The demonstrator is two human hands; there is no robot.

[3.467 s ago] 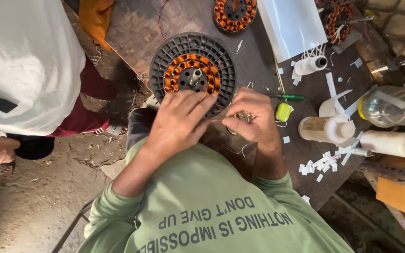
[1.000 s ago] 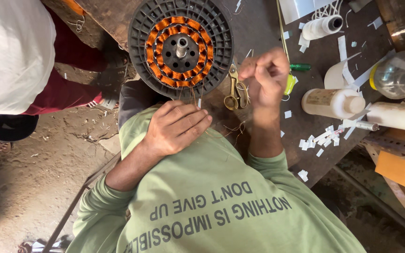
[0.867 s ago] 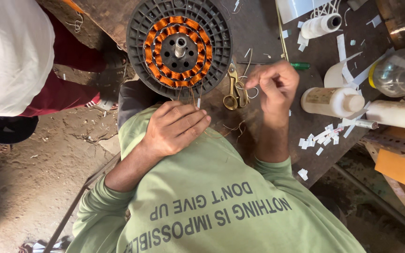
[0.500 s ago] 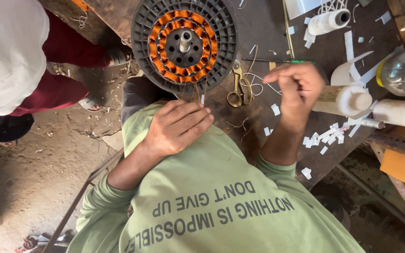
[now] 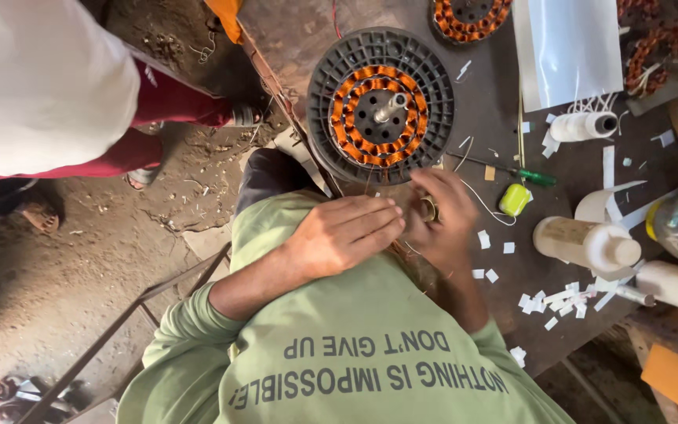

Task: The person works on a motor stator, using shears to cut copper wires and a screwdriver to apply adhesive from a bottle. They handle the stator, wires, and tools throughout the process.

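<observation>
At the desk [image 5: 504,330], my right hand [image 5: 441,224] closed around a pair of brass-coloured scissors [image 5: 430,209], just below the round motor stator [image 5: 380,104] with its orange copper windings. My left hand [image 5: 347,234] lay flat and empty beside it, fingers touching the right. A green-handled screwdriver [image 5: 515,170], a yellow-green cap [image 5: 514,199] and a white bottle [image 5: 586,244] sat nearby among paper scraps [image 5: 547,302].

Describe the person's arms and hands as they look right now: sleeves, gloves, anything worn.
Both hands are bare, no gloves. The left hand and right hand come out of light green sleeves pushed up the forearms. The right hand appears to wear a ring, though it is too small to be sure.
</observation>
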